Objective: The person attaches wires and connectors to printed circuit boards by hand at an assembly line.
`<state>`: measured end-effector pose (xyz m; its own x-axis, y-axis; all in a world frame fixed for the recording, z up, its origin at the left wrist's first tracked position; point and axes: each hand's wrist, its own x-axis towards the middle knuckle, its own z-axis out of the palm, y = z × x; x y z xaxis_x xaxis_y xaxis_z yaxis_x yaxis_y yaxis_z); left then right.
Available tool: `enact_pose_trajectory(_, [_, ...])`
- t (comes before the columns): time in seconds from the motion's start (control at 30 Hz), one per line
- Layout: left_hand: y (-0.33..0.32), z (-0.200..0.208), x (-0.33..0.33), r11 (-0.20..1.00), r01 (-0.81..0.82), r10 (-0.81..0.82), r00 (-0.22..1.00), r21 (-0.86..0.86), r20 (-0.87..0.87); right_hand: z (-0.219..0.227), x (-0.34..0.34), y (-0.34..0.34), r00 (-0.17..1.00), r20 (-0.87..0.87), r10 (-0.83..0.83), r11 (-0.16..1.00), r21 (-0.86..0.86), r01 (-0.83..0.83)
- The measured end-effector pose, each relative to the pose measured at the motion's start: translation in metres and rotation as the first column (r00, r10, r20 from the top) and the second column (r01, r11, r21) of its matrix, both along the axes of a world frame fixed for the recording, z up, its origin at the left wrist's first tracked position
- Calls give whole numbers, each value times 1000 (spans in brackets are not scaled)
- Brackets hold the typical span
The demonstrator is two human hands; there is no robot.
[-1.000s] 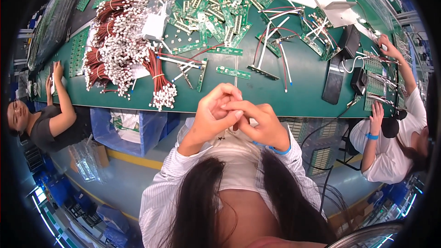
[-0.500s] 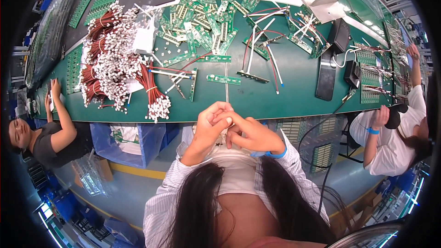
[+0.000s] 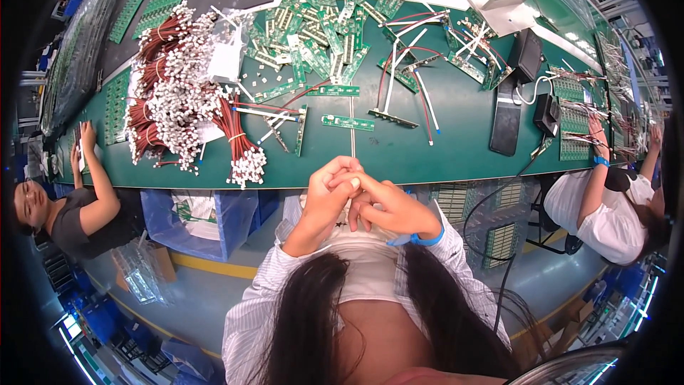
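The narrow green rectangular circuit board (image 3: 347, 122) lies on the dark-green flat tabletop (image 3: 410, 160), its long axis running left to right, right end angled slightly toward you. On the board's near side, your left hand (image 3: 324, 201) and right hand (image 3: 399, 210) are together, fingers touching; I cannot tell whether they pinch anything. A thin pale strip (image 3: 353, 144) points from the board toward them. Left of the board sits a heap of red wires with white plastic connectors (image 3: 174, 85).
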<state>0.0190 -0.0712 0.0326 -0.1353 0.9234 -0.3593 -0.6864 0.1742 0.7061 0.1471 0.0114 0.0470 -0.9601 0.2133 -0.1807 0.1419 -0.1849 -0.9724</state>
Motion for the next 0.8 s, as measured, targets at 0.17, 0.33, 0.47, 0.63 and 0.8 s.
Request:
enact_pose_trajectory(0.17, [8,3,6,995,-84,87,994,48,-62,19,-6,22,997,18,-76,997,12,76])
enact_pose_trajectory(0.33, [30,13,19,986,-7,55,955,165,-291,24,-20,66,788,-151,-597,782,113,613])
enact_pose_trajectory(0.47, [39,24,26,919,351,-126,693,179,-709,39,-39,75,747,-258,-613,745,124,655])
enact_pose_trajectory(0.63, [30,15,30,958,245,-88,744,148,-662,42,-48,56,764,-276,-583,745,195,639])
enact_pose_trajectory(0.8, [25,-18,46,882,460,-413,858,99,-305,48,-38,47,719,-286,-634,699,186,690])
